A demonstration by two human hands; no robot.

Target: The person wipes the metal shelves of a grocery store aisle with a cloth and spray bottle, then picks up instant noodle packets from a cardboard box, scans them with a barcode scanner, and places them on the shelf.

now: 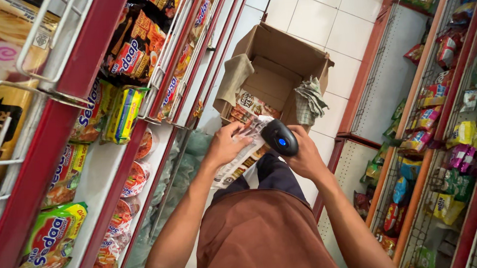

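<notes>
My left hand (225, 145) grips a flat packet of noodles with white and printed wrapping (243, 155), held out in front of me. My right hand (305, 157) holds a black handheld scanner with a blue light (279, 138), its head close against the upper edge of the packet. Just beyond both hands an open cardboard box (294, 55) sits on the white tiled floor, with more packets (248, 107) inside it and cloths draped over its flaps.
Red-framed shelves with wire fronts run along my left, filled with noodle packets (130, 47) and cup noodles (135, 180). On my right another red shelf rack (428, 118) carries small snack packs. The tiled aisle (319, 10) runs between them.
</notes>
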